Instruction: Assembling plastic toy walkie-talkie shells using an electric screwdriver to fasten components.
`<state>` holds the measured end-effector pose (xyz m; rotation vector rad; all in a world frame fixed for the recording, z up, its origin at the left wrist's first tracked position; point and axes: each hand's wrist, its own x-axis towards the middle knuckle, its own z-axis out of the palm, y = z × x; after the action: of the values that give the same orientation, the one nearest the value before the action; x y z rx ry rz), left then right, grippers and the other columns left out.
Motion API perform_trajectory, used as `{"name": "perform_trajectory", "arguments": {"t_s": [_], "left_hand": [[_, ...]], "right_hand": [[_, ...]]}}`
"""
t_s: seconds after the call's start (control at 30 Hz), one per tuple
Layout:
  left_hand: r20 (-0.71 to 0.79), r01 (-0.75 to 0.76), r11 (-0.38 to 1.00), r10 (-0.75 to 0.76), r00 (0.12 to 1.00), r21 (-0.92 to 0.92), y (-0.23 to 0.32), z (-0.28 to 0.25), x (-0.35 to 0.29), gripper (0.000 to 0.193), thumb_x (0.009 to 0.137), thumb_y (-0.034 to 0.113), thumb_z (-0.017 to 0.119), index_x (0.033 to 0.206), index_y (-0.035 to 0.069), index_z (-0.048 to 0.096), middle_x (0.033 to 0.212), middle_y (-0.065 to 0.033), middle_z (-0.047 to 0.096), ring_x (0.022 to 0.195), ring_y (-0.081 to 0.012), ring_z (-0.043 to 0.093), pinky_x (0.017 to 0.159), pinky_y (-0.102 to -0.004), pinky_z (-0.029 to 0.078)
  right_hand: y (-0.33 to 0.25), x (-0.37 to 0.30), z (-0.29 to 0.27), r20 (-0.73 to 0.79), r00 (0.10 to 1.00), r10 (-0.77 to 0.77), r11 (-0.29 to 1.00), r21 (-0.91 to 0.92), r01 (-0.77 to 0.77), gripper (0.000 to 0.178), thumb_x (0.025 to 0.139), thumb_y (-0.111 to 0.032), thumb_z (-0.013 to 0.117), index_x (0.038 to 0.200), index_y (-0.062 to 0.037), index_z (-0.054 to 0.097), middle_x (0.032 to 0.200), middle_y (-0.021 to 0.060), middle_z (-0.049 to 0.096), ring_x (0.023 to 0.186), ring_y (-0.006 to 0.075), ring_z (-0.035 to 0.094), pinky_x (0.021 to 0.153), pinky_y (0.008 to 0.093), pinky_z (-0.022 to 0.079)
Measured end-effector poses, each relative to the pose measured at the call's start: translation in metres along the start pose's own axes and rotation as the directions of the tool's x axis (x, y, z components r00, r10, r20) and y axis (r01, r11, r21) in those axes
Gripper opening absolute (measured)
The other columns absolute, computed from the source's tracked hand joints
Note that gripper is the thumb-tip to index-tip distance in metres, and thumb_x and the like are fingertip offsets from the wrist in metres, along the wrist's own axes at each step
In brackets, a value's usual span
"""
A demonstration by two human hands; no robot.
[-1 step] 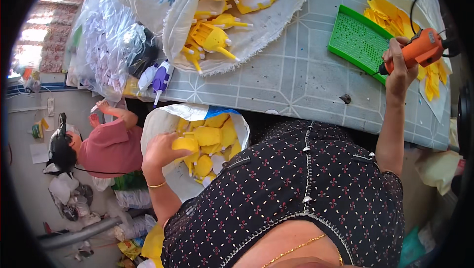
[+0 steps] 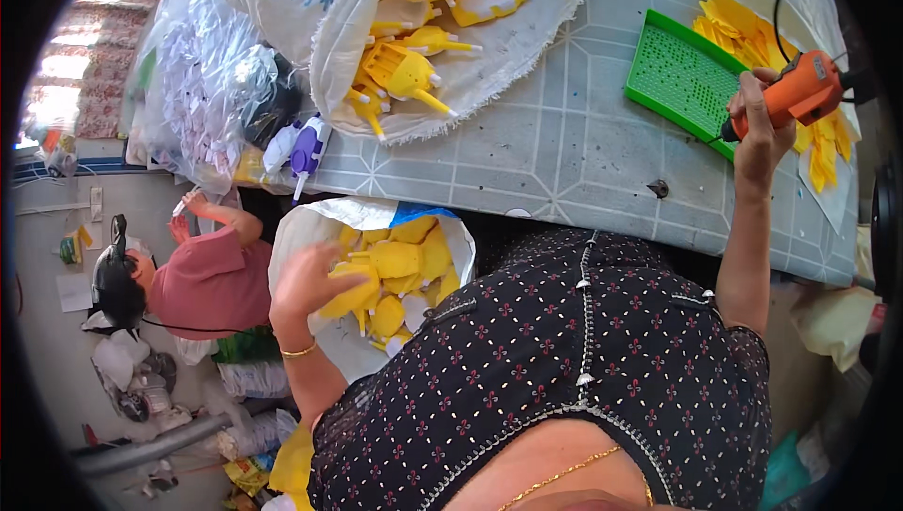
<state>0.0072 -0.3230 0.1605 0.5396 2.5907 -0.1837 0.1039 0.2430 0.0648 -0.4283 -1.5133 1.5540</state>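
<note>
My left hand (image 2: 308, 283) is over the mouth of a white sack (image 2: 306, 215) beside my lap, its fingers spread and slightly blurred. Just by its thumb lies a yellow plastic piece (image 2: 350, 296), on top of several similar yellow plastic pieces (image 2: 393, 257) in the sack. My right hand (image 2: 760, 130) is wrapped round an orange electric screwdriver (image 2: 800, 89) with a black cord. The dark tip of the screwdriver points left, over the near corner of a green perforated tray (image 2: 682, 83) on the table.
A large white woven sack (image 2: 536, 50) of yellow plastic parts lies on the grey table (image 2: 527, 149). Left of it are a clear bag of white pieces (image 2: 207, 78) and a purple-and-white part (image 2: 307, 149). Yellow strips (image 2: 823, 158) lie far right. Another person (image 2: 207, 276) is at left.
The yellow piece by my left hand has dropped lower into the sack, away from the fingers, which have spread. My right hand and the screwdriver have barely moved.
</note>
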Motion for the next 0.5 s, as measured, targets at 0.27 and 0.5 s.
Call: {"name": "perform_trajectory", "arguments": {"t_s": [0.27,0.5], "left_hand": [[-0.616,-0.494,0.801,0.586,0.526,0.339,0.126,-0.068,0.216,0.031,0.085,0.019,0.073,0.112,0.006,0.066,0.109,-0.0152,0.066,0.102,-0.0369,0.063,0.084,-0.0463,0.051],[-0.474,-0.505,0.648,0.762,0.442,0.571,0.132,-0.076,0.327,0.017,0.087,0.021,0.07,0.082,0.005,0.068,0.094,-0.0165,0.069,0.091,-0.0381,0.065,0.079,-0.0506,0.051]], "right_hand": [[-0.016,-0.005,0.003,-0.029,0.999,-0.018,0.996,-0.083,0.016,0.041,0.094,-0.014,0.073,0.129,0.0,0.055,0.082,-0.001,0.061,0.068,0.0057,0.056,0.063,0.0217,0.043],[-0.038,-0.02,-0.038,-0.14,0.808,-0.572,0.712,-0.574,0.404,0.049,0.092,-0.011,0.071,0.135,0.0028,0.051,0.131,0.0105,0.059,0.116,0.0177,0.058,0.1,0.0324,0.045]]}}
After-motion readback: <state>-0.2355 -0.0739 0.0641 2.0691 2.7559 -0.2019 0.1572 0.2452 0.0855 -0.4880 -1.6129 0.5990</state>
